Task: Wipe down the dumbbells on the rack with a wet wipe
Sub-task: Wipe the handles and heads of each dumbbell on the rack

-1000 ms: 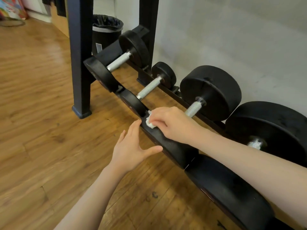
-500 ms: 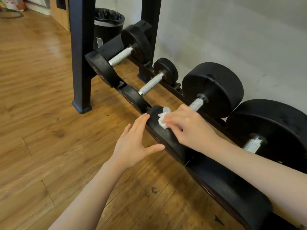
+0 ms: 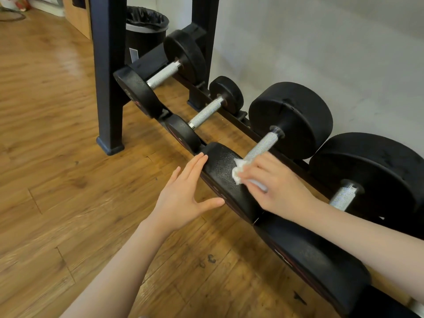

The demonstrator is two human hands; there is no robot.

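Dumbbell [image 3: 231, 177], matte black: my right hand [image 3: 275, 187] pinches the wipe [image 3: 237, 172] on it, my left hand [image 3: 183, 196] flat alongside; the fingertips probably blurred.

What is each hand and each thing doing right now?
Left hand: open, fingertips touching the dumbbell's near head.
Right hand: pinching the wet wipe.
Wet wipe: crumpled, pressed on the dumbbell.
Dumbbell: lying on the rack.
Rack: standing on the floor.
Bin: open, black liner inside.
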